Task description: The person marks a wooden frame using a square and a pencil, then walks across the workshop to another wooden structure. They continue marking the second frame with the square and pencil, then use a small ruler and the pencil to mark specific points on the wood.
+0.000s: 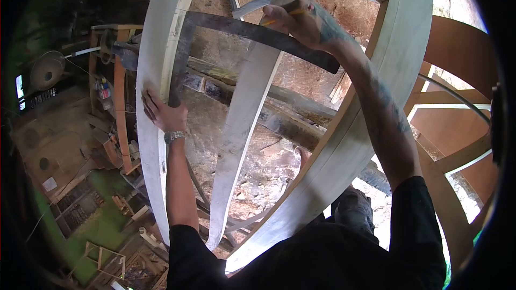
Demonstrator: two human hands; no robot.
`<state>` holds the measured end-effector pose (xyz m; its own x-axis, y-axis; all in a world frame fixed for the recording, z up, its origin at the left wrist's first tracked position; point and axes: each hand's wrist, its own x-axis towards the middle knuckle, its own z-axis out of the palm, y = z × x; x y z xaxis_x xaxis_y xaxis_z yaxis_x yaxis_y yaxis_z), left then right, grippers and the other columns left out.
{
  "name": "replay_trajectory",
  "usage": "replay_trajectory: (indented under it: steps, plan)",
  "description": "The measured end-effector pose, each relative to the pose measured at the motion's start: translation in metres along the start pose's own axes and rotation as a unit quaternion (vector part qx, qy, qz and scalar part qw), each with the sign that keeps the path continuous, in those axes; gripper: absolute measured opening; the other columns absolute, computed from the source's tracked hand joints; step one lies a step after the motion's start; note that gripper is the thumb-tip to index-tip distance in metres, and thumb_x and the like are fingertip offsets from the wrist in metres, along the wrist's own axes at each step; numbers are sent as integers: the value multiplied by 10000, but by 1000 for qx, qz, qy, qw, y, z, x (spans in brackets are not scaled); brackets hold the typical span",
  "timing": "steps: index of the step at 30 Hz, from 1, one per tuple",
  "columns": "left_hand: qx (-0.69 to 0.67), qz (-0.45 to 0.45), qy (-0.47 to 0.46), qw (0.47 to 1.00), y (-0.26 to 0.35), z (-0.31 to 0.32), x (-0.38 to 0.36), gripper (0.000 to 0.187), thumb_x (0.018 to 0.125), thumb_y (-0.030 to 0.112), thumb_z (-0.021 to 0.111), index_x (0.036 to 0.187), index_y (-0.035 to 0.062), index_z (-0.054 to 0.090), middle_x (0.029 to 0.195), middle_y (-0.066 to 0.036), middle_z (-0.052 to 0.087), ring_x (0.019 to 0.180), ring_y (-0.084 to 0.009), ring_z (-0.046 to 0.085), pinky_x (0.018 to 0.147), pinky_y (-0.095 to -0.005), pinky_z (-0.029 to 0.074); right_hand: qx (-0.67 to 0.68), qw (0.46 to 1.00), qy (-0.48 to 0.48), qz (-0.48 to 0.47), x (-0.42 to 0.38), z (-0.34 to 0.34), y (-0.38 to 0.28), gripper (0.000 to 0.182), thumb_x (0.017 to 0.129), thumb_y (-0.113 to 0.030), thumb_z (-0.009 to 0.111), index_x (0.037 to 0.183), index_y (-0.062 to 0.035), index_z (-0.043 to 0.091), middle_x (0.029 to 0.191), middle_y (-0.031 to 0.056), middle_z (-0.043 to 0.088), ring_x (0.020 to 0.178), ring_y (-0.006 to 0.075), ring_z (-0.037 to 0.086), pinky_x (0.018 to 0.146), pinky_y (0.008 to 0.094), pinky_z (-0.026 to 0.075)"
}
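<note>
A dark L-shaped carpenter's square [257,33] lies against the wooden frame, its long arm reaching across the opening. Its other arm runs down the inner edge of the pale left board [152,48]. My left hand [165,114] is at the lower end of that arm, closed on it against the board, fingers over the board's face. Between the fingers of my right hand [307,26] is a yellow pencil [270,21], just above the long arm. A middle slat [242,113] passes behind the square. The wide right board [352,123] slopes below my right forearm.
Wood offcuts and dusty beams [290,123] lie on the ground beneath the frame. To the right stands a brown panelled wooden piece [457,48]. At far left are a round fan [47,70] and an orange-brown wooden post [121,113].
</note>
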<state>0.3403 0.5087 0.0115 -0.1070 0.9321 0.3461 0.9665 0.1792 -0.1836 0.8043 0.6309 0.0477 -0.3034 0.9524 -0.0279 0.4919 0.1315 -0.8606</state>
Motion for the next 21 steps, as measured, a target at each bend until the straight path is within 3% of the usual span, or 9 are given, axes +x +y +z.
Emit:
replay_trajectory:
  steps: [2, 5, 7, 11, 13, 14, 15, 17, 21]
  plan:
    - [-4, 2, -6, 1000, -2, -1, -1, 1128, 717, 322, 862, 1666, 18, 332, 1707, -223, 376, 1596, -407, 343, 1329, -547, 252, 1, 1000, 14, 16, -12, 1, -4, 616, 1149, -554, 440, 1204, -65, 809, 941, 157, 790, 891, 249, 756, 815, 388, 593]
    - [-18, 3, -7, 1000, -4, 1, -1, 1144, 718, 318, 873, 1671, 15, 318, 1715, -226, 360, 1607, -410, 321, 1332, -562, 235, 239, 964, 114, -20, -53, -2, -5, 642, 1161, -563, 411, 1272, -50, 781, 972, 104, 790, 878, 217, 722, 793, 380, 582]
    - [-20, -9, -26, 999, -2, -4, -1, 1158, 715, 306, 878, 1678, 13, 305, 1721, -231, 348, 1607, -419, 316, 1330, -578, 228, 306, 943, 130, 3, -97, -14, -7, 682, 1167, -567, 393, 1257, -9, 774, 984, 102, 781, 871, 206, 695, 782, 359, 565]
    - [-73, 29, -122, 989, -18, -37, -1, 1076, 789, 151, 827, 1698, 23, 266, 1723, -256, 340, 1603, -434, 314, 1323, -530, 269, 447, 874, 176, 75, -197, -35, -9, 852, 1157, -648, 243, 989, 18, 746, 928, 162, 719, 856, 251, 673, 875, 411, 524]
    - [-141, 36, -183, 972, -42, -49, 2, 1016, 828, 58, 778, 1704, 37, 263, 1717, -264, 351, 1593, -435, 335, 1312, -496, 307, 493, 852, 167, 53, -242, -57, 1, 873, 1146, -668, 169, 877, -8, 672, 897, 157, 677, 826, 273, 661, 901, 447, 508]
    - [-136, 27, -208, 968, -45, -67, 5, 949, 860, -22, 716, 1701, 54, 283, 1686, -266, 403, 1551, -430, 407, 1276, -460, 376, 489, 846, 203, 62, -260, -65, 2, 838, 1150, -659, 177, 814, -28, 615, 867, 161, 651, 825, 276, 639, 859, 434, 509]
    - [-131, 74, -203, 967, -57, -77, 6, 945, 868, -14, 717, 1707, 101, 298, 1639, -263, 473, 1450, -454, 520, 1206, -497, 450, 484, 839, 237, 72, -277, -73, 1, 815, 1153, -649, 185, 751, -47, 557, 838, 166, 625, 824, 279, 616, 817, 421, 510]
    - [-130, 43, -256, 957, -59, -120, 0, 967, 876, -12, 721, 1721, 159, 284, 1567, -276, 550, 1353, -489, 586, 1137, -529, 490, 532, 815, 221, 64, -303, -93, -4, 793, 1150, -658, 193, 766, -60, 545, 829, 158, 617, 824, 277, 599, 810, 424, 497]
    - [-89, -10, -240, 967, -85, -188, -64, 1003, 874, -15, 725, 1735, 205, 259, 1481, -312, 611, 1299, -524, 610, 1092, -541, 510, 490, 816, 287, 109, -337, -115, -20, 757, 1125, -707, 209, 805, -85, 496, 769, 112, 563, 730, 257, 546, 751, 412, 475]
